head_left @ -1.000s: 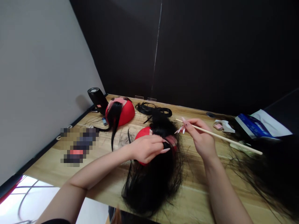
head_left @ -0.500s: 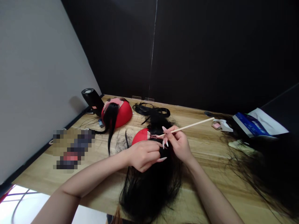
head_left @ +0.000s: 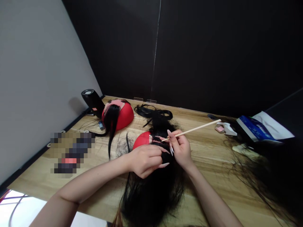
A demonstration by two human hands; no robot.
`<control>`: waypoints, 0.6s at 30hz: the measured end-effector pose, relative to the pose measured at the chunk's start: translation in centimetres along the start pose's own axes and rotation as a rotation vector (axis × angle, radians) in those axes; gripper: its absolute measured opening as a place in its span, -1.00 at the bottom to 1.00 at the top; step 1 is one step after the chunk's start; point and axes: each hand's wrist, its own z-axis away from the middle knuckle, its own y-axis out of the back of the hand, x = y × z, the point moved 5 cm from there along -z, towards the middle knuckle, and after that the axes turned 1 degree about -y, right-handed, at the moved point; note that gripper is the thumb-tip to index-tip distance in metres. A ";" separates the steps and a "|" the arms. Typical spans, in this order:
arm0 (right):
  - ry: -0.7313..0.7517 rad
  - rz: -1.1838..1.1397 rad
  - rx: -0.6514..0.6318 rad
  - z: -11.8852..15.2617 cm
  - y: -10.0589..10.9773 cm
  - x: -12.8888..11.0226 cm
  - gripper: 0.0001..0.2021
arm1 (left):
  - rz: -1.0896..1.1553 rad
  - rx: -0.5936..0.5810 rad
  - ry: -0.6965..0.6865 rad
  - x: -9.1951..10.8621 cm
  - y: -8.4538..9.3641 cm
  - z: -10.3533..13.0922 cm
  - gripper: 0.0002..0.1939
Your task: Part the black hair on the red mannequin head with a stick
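Note:
Black hair (head_left: 151,195) covers most of a red dome (head_left: 142,140) on the wooden table. My right hand (head_left: 181,149) pinches a thin pale wooden stick (head_left: 199,127), whose lower tip meets the hair beside a pinkish seam at the dome's edge. Just left of it, my left hand (head_left: 148,159) rests over the hair with curled fingers, thumb and index finger pointing right. Whatever those fingertips hold is too small to make out.
Behind on the left are a second red dome (head_left: 125,116) with dark hair and a black cylindrical speaker (head_left: 93,102). Coiled black hair (head_left: 165,114) lies at the back. A blue packet (head_left: 258,127) and loose hair (head_left: 272,170) lie right.
My right hand and the stick have shifted slightly right and down. My left hand has dropped a little, and more of the pinkish seam shows between the hands.

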 end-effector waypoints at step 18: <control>0.045 0.112 -0.044 0.2 0.3 0.5 -0.77 | 0.000 0.040 -0.002 0.0 0.2 -0.1 -0.76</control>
